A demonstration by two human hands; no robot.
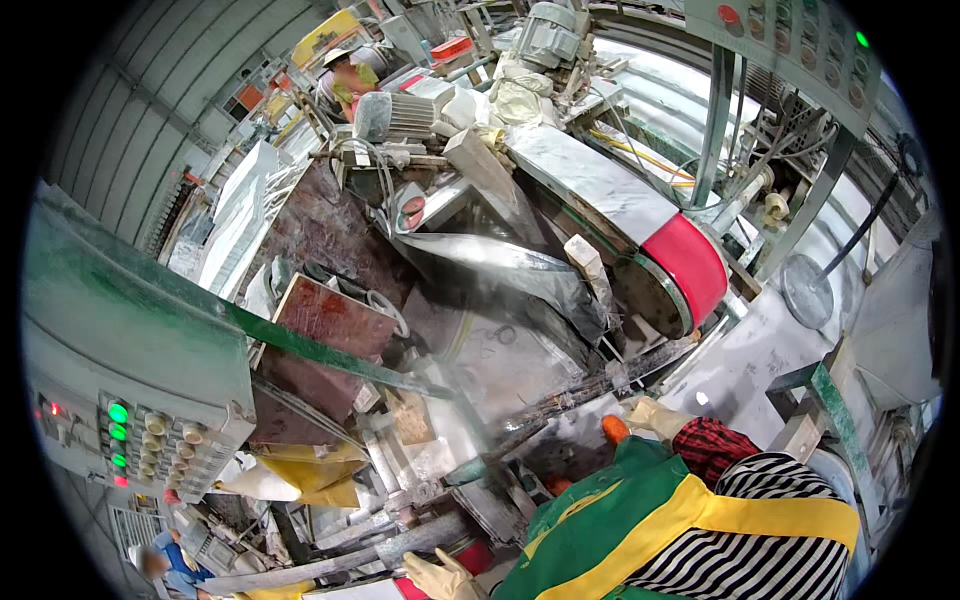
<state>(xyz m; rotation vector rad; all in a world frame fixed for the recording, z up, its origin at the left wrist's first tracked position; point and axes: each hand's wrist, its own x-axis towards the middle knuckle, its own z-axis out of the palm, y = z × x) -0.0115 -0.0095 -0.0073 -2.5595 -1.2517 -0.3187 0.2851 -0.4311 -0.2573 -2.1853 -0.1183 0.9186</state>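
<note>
My left hand (442, 576), in a cream glove, is at the bottom edge beside a red-ended belt (474, 557). Its fingers are spread, with nothing seen in them. My right hand (657, 417), also gloved, comes out of a red-and-black plaid cuff and lies near a dusty pale surface (745, 370). Its fingers are too unclear to show whether they grip anything. Between the hands are my green apron (610, 510) with yellow trim and an orange shoe tip (615, 429). A dirty long bar (560, 398) runs just beyond my right hand.
A belt machine with a red end (686, 270) stands ahead, grey motors (547, 35) behind it. Control panels with buttons (150, 440) flank both sides. A green beam (300, 342) crosses at left. Two people are farther off: one in a hat (352, 85), one in blue (180, 565).
</note>
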